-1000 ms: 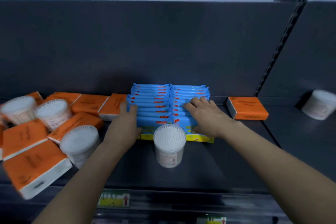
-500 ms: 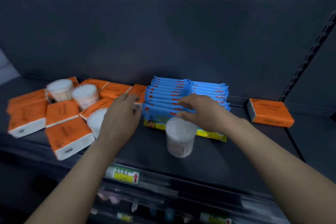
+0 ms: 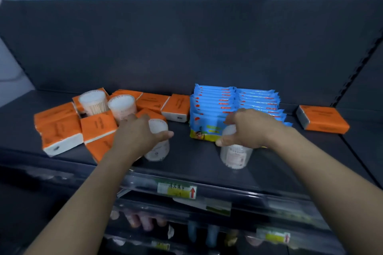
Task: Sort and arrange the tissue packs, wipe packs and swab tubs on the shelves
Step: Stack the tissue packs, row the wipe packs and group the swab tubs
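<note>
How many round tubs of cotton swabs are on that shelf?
4. Two stand among the orange tissue packs: back tub, next tub. The left hand grips the third tub; the right hand grips the fourth tub before the blue wipe packs. Others may be hidden.

On the dark metal shelf [image 3: 196, 163], blue plastic wipe packs [image 3: 215, 101] stand in two side-by-side rows right of centre, running toward the far panel. Left of them lies a loose cluster of orange-and-white tissue packs [image 3: 60, 128], with two clear round plastic swab tubs [image 3: 93, 102] [image 3: 122, 106] among its far part. A third swab tub [image 3: 158, 151] sits at the cluster's near right edge, gripped by the left hand [image 3: 136, 136]. A fourth swab tub [image 3: 236, 156] stands just before the wipe packs, gripped by the right hand [image 3: 250, 128]. A lone orange tissue pack [image 3: 323, 119] lies well right of the wipes.
</note>
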The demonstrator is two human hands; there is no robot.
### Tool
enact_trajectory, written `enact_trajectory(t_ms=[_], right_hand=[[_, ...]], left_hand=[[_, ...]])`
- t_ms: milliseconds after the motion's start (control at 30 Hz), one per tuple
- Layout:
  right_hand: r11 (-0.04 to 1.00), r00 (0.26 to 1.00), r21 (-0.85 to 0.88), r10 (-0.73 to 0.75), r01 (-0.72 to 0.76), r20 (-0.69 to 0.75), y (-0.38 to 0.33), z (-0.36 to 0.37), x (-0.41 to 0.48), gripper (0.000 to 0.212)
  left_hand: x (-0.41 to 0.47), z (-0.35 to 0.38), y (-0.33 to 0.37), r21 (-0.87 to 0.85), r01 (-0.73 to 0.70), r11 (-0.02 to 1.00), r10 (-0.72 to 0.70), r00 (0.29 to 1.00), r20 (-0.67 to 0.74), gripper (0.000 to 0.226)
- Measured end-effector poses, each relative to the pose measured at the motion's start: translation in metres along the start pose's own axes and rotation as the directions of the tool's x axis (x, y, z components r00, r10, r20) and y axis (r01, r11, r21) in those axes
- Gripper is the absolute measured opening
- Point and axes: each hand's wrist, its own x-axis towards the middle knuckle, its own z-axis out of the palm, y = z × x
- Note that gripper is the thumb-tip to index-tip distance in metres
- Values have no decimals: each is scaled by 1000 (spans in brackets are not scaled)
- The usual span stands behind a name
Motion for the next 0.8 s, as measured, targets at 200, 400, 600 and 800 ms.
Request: enact_trajectory(t_ms=[200,400,600,800], right_hand=[[984,983,-4,177,-177,54,-16,8,-12,82],[929,933,80,360,-360,16,-25,22,-12,81],[907,911,113,412,-406,-35,-25,29,-16,69],[925,919,-3,377,-380,-118,-21,23,-27,63]], left_hand=[[13,-1,-5,23,-115,993,115,993,17,75],[8,0,6,-118,-322,939,330,942,57,62],[5,9,21,-297,-454,840,507,852,133,71],[-4,20,40,-438,-462,771,556,824,110,79]])
